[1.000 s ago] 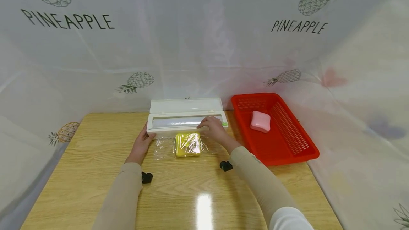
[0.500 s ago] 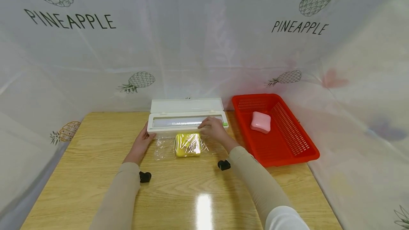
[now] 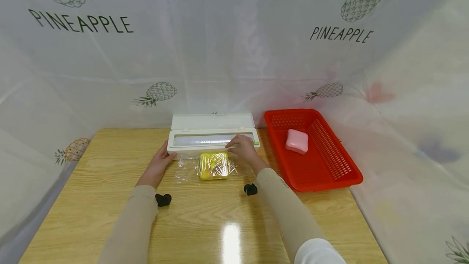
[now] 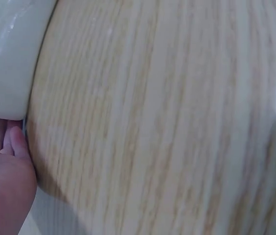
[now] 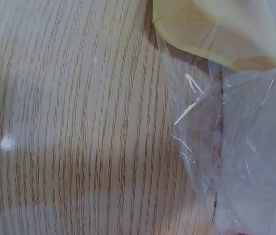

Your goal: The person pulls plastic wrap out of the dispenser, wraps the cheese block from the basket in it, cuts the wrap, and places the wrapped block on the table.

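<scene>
A white cling film dispenser [image 3: 212, 150] stands at the back of the table with its lid raised. Clear cling film [image 3: 186, 170] runs from its front over a yellow rounded box [image 3: 213, 166] lying just before it. My left hand [image 3: 158, 165] grips the dispenser's left end, thumb at the front corner; in the left wrist view its fingers [image 4: 11, 139] lie against that end. My right hand [image 3: 244, 149] has curled fingers at the dispenser's front edge, right of the middle, and seems to pinch the film there. The right wrist view shows the film [image 5: 196, 132] stretched loosely below the yellow box [image 5: 221, 34].
A red plastic basket [image 3: 311, 178] stands to the right, holding a pink rounded box [image 3: 296, 141]. A green slider [image 3: 256, 143] sits at the dispenser's right end. The wooden table [image 3: 194, 223] meets a printed curtain [image 3: 220, 52] at its back edge.
The view shifts slightly. Both hands keep nearly the same places on the dispenser, while the forearms swing a little to the left. The film and the yellow box stay put.
</scene>
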`<state>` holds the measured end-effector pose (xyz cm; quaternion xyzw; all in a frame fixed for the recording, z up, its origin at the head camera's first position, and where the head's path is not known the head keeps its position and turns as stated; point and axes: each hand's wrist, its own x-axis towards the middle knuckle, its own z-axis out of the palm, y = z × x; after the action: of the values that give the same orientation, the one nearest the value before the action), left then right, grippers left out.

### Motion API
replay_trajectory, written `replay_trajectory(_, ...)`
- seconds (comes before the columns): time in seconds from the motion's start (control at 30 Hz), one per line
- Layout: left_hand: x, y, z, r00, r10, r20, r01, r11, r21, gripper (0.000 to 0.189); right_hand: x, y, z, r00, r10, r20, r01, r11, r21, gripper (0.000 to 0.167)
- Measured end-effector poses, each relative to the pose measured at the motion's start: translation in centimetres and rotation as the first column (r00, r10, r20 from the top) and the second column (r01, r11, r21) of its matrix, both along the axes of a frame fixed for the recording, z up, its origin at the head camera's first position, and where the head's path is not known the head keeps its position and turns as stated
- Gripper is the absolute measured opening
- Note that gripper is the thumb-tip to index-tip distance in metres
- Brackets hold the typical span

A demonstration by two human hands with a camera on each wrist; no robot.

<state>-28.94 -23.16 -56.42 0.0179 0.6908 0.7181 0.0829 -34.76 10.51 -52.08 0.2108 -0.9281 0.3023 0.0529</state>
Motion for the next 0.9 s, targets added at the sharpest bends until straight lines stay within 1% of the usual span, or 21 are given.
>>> replay_trajectory(0.07, -0.1, 0.0, 0.0, 1.000, -0.004, -0.002, 0.004, 1.000, 0.010, 0.073, 0.0, 0.1, -0.1, 1.000, -0.002, -0.002, 0.002, 1.000, -0.007, 0.010)
replay_trajectory(0.2, 0.0, -0.1, 0.4, 1.000, 0.001, 0.030, -0.002, 1.000, 0.017, 0.075, 0.1, 0.2, -0.2, 1.000, 0.000, 0.010, 0.000, 1.000, -0.019, 0.009)
replay_trajectory(0.23, 0.1, -0.2, 0.5, 0.999, 0.001, 0.040, -0.002, 1.000, 0.008, 0.075, 0.1, 0.2, -0.3, 1.000, 0.003, 0.002, -0.003, 1.000, -0.018, 0.009)
replay_trajectory(0.3, 0.3, -0.3, 1.1, 0.999, 0.018, 0.051, -0.016, 0.999, -0.041, 0.075, 0.1, 0.3, -0.4, 1.000, 0.015, -0.017, -0.015, 0.999, -0.032, 0.009)
replay_trajectory(0.33, 0.3, -0.3, 1.5, 0.998, 0.033, 0.050, -0.029, 0.997, -0.073, 0.075, 0.2, 0.3, -0.4, 1.000, 0.018, -0.025, -0.019, 0.999, -0.043, 0.009)
replay_trajectory(0.37, 0.4, -0.2, 1.9, 0.997, 0.062, 0.035, -0.057, 0.991, -0.122, 0.073, 0.2, 0.4, -0.4, 0.999, 0.021, -0.035, -0.023, 0.998, -0.051, 0.009)
replay_trajectory(0.4, 0.5, -0.1, 2.3, 0.994, 0.109, 0.019, -0.104, 0.980, -0.167, 0.070, 0.3, 0.4, -0.4, 0.999, 0.023, -0.042, -0.026, 0.998, -0.060, 0.009)
replay_trajectory(0.43, 0.6, 0.2, 2.7, 0.986, 0.163, -0.017, -0.163, 0.961, -0.223, 0.067, 0.3, 0.4, -0.4, 0.999, 0.025, -0.048, -0.028, 0.997, -0.067, 0.009)
replay_trajectory(0.47, 0.7, 0.5, 3.2, 0.974, 0.216, -0.064, -0.225, 0.935, -0.276, 0.063, 0.3, 0.4, -0.4, 0.998, 0.027, -0.048, -0.030, 0.997, -0.074, 0.009)
replay_trajectory(0.5, 0.8, 0.9, 3.6, 0.960, 0.253, -0.122, -0.279, 0.905, -0.321, 0.059, 0.3, 0.4, -0.4, 0.998, 0.028, -0.050, -0.032, 0.997, -0.075, 0.009)
replay_trajectory(0.53, 0.9, 1.5, 4.0, 0.944, 0.271, -0.187, -0.324, 0.867, -0.380, 0.053, 0.3, 0.4, -0.5, 0.998, 0.028, -0.050, -0.032, 0.997, -0.071, 0.009)
replay_trajectory(0.57, 1.0, 2.1, 4.4, 0.928, 0.263, -0.265, -0.359, 0.822, -0.441, 0.048, 0.3, 0.4, -0.5, 0.998, 0.030, -0.053, -0.034, 0.997, -0.069, 0.009)
replay_trajectory(0.6, 1.0, 2.7, 4.7, 0.913, 0.229, -0.339, -0.380, 0.780, -0.498, 0.043, 0.3, 0.4, -0.5, 0.998, 0.031, -0.053, -0.034, 0.997, -0.069, 0.009)
replay_trajectory(0.63, 1.1, 3.4, 4.9, 0.895, 0.169, -0.412, -0.395, 0.730, -0.558, 0.039, 0.3, 0.5, -0.5, 0.998, 0.030, -0.051, -0.034, 0.997, -0.070, 0.009)
replay_trajectory(0.67, 1.1, 4.1, 5.2, 0.880, 0.096, -0.465, -0.397, 0.685, -0.610, 0.036, 0.3, 0.5, -0.5, 0.998, 0.031, -0.052, -0.035, 0.997, -0.072, 0.009)
replay_trajectory(0.7, 1.1, 4.8, 5.3, 0.862, 0.020, -0.507, -0.402, 0.637, -0.658, 0.033, 0.3, 0.5, -0.5, 0.998, 0.029, -0.050, -0.033, 0.996, -0.078, 0.009)
replay_trajectory(0.73, 1.1, 5.4, 5.3, 0.842, -0.053, -0.538, -0.411, 0.584, -0.700, 0.032, 0.3, 0.5, -0.5, 0.998, 0.028, -0.049, -0.032, 0.996, -0.083, 0.009)
replay_trajectory(0.77, 1.0, 5.9, 5.3, 0.823, -0.107, -0.558, -0.421, 0.543, -0.726, 0.030, 0.3, 0.5, -0.5, 0.999, 0.028, -0.046, -0.032, 0.995, -0.091, 0.009)
replay_trajectory(0.8, 1.0, 6.4, 5.3, 0.811, -0.151, -0.565, -0.429, 0.504, -0.750, 0.029, 0.3, 0.5, -0.5, 0.999, 0.028, -0.042, -0.032, 0.995, -0.098, 0.009)
replay_trajectory(0.83, 1.0, 6.8, 5.2, 0.801, -0.183, -0.569, -0.436, 0.472, -0.766, 0.028, 0.4, 0.5, -0.5, 0.999, 0.031, -0.038, -0.035, 0.994, -0.106, 0.009)
replay_trajectory(0.9, 1.0, 7.4, 4.8, 0.792, -0.227, -0.567, -0.442, 0.429, -0.788, 0.027, 0.4, 0.5, -0.5, 0.999, 0.039, -0.036, -0.043, 0.993, -0.114, 0.008)
